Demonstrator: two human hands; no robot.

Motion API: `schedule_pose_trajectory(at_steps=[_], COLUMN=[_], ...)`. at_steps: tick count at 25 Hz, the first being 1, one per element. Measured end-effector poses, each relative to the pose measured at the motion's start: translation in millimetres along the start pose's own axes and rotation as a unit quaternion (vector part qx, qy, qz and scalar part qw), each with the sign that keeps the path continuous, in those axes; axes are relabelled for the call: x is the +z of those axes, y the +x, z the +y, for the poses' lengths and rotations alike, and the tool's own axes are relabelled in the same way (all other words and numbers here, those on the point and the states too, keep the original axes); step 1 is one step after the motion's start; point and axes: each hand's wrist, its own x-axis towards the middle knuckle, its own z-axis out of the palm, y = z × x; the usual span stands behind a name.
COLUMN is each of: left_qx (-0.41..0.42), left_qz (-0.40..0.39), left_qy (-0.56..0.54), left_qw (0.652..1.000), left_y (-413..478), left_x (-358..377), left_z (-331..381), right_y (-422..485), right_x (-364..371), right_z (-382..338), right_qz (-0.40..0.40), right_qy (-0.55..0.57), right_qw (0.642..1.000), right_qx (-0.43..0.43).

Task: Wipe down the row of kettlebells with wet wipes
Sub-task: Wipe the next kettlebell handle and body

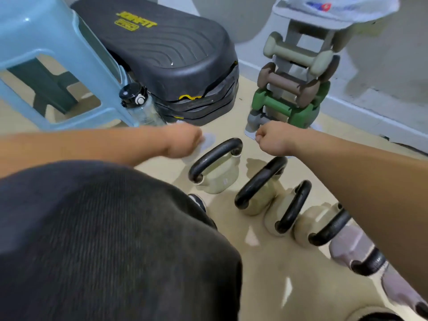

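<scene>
Now | left hand (185, 141) fisted on wipe (203, 144) | right hand (274, 140) fisted, contents unclear | kettlebells (216, 167) below both

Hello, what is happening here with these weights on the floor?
A person is cleaning kettlebells that stand in a row on the floor. The left hand holds a white wet wipe beside the first kettlebell. The right hand is a closed fist near the dumbbell rack; whether it holds anything is unclear.
</scene>
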Motion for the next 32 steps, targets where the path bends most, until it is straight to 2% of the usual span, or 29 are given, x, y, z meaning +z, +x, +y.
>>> schedule_pose_trajectory(at_steps=[3, 7, 9, 13, 16, 19, 21, 23, 25, 26, 27, 29, 30, 32], left_qx=[0.009, 0.042, 0.052, 0.065, 0.037, -0.005, 0.003, 0.000, -0.033, -0.043, -0.042, -0.012, 0.018, 0.087], left_qz=[0.090, 0.115, 0.093, 0.027, 0.040, 0.098, 0.058, 0.015, 0.039, 0.063, 0.091, 0.140, 0.139, 0.122], left_qy=[0.024, 0.016, -0.003, -0.037, -0.121, -0.237, -0.284, -0.376, -0.458, -0.469, -0.445, -0.318, -0.253, -0.182], left_qw=[0.996, 0.992, 0.994, 0.997, 0.991, 0.967, 0.957, 0.926, 0.888, 0.880, 0.890, 0.938, 0.957, 0.972], left_y=[-25.0, -52.8, -45.2, -18.7, -2.7, 3.4, -1.5, -9.5, -6.1, -5.7, -8.4, -8.8, -7.1, 2.9], left_x=[-77.7, -131.1, -114.2, -20.8, 32.3, 75.2, 96.0, 105.3, 106.4, 104.5, 101.9, 102.8, 102.0, 98.7], left_z=[6.9, 63.2, 98.2, 138.7, 134.9, 131.7, 142.1, 147.8, 147.6, 150.4, 157.5, 179.9, 191.1, 195.5], right_y=[-21.3, -50.7, -61.0, -54.0, -44.8, -33.4, -28.4, -27.4, -29.1, -28.4, -26.8, -26.0, -26.8, -27.4], right_x=[0.7, 6.8, 13.9, 32.2, 53.6, 63.0, 54.9, 41.5, 34.5, 35.5, 38.0, 41.7, 42.7, 43.7], right_z=[7.0, 15.7, 24.2, 48.2, 57.1, 54.5, 58.3, 67.6, 73.6, 73.3, 72.6, 71.8, 72.5, 74.9], right_qz=[0.019, 0.034, 0.020, 0.024, 0.028, 0.043, 0.071, 0.070, 0.051, 0.051, 0.058, 0.072, 0.075, 0.080], right_qy=[-0.012, -0.015, -0.046, -0.057, -0.046, -0.048, -0.025, 0.030, 0.052, 0.051, 0.052, 0.072, 0.087, 0.110], right_qw=[1.000, 0.999, 0.999, 0.998, 0.998, 0.997, 0.996, 0.996, 0.997, 0.997, 0.996, 0.994, 0.992, 0.989], right_qx=[0.000, -0.007, -0.012, 0.006, 0.023, 0.040, 0.046, 0.047, 0.039, 0.038, 0.039, 0.050, 0.056, 0.058])
